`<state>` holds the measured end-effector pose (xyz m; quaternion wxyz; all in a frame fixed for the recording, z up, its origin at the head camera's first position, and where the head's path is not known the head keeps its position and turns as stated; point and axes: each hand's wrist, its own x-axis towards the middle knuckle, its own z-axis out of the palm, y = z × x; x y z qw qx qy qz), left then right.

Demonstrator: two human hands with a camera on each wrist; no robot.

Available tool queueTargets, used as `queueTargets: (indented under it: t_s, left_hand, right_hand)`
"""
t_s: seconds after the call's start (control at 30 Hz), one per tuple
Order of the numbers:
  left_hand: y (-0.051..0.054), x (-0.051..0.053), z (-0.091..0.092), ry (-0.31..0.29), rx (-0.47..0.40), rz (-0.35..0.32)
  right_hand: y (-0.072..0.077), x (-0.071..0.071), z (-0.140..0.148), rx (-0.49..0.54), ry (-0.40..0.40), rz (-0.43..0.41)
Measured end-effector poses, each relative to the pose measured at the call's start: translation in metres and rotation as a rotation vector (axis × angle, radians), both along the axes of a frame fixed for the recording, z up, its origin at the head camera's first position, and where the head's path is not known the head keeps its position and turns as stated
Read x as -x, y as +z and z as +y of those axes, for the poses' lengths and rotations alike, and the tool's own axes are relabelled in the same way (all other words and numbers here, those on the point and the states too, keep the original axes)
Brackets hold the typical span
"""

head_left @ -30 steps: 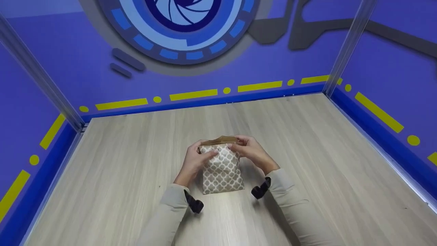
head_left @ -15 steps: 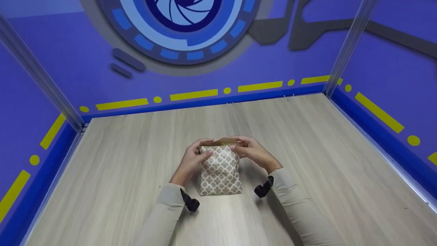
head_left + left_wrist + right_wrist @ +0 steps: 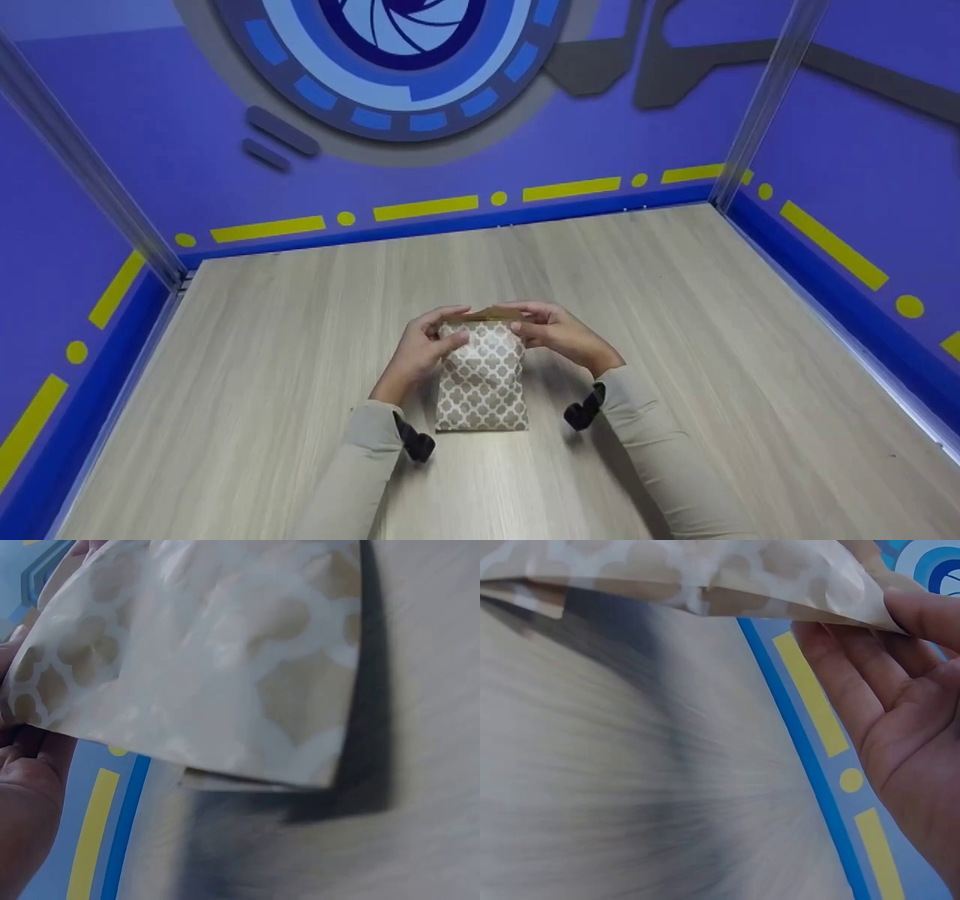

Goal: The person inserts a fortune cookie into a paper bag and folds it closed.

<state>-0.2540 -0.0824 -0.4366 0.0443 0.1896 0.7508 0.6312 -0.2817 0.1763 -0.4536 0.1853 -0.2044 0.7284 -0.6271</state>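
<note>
A small paper bag (image 3: 482, 382) with a white and tan quatrefoil pattern is held between both hands near the middle of the table. Its brown inside shows at the top, where the mouth gapes a little. The left hand (image 3: 416, 349) pinches the upper left edge, thumb on the front and fingers behind. At the upper right edge, the right hand (image 3: 562, 336) grips the same way. In the left wrist view the bag (image 3: 210, 667) fills much of the picture, its bottom end over its own shadow. In the right wrist view the thumb presses the bag's edge (image 3: 810, 596). Contents are hidden.
The wood-grain table (image 3: 300, 337) stretches around the hands. Blue panels (image 3: 420, 176) with yellow dashes stand along its back and both sides. Black wrist cameras (image 3: 418, 444) sit at the sleeve cuffs.
The left hand's thumb and the bag's lower end have shifted slightly left. The right wrist has moved a little to the right. Both hands still grip the bag's top.
</note>
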Motion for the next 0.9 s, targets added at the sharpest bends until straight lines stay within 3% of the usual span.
queueTargets:
  t_s: [0.37, 0.6, 0.9]
  left_hand:
    - [-0.003, 0.0, -0.002, 0.02, 0.042, 0.017]
    - [-0.03, 0.017, -0.003, 0.014, 0.031, -0.007]
    - [-0.034, 0.019, -0.004, 0.012, 0.084, -0.025]
  right_hand:
    - [-0.003, 0.002, 0.003, 0.001, 0.056, -0.005]
    - [-0.003, 0.003, 0.007, -0.045, 0.07, -0.006]
    - [-0.004, 0.004, 0.011, -0.043, 0.126, 0.002]
